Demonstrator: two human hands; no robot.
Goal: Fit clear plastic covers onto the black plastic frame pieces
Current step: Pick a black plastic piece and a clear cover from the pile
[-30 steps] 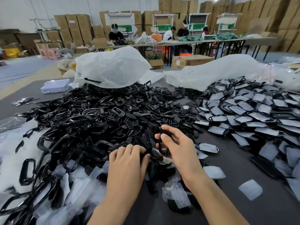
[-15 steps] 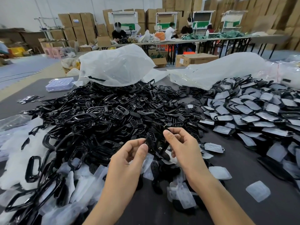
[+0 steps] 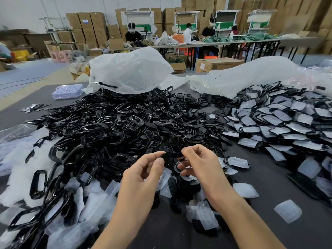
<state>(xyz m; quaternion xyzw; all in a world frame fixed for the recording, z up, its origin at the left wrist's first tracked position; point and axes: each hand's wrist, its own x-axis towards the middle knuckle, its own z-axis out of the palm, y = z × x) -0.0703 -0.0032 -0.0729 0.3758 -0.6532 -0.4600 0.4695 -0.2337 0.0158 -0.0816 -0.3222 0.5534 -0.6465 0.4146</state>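
Loose clear plastic covers (image 3: 245, 190) lie on the dark worktop (image 3: 269, 180) before the heap of glossy black plastic frames (image 3: 107, 126). Over its near edge, the left hand (image 3: 143, 175) and right hand (image 3: 199, 164) curl their fingers, seemingly pinching one blurred black oval frame piece (image 3: 171, 148) between them. Right of the heap lie covered frames (image 3: 280, 123).

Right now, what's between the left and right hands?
Head view: a blurred black frame piece, pinched at its edges by the left hand and right hand.

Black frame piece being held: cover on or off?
Apparently off: black frame piece between left hand and right hand looks bare black, though blurred.
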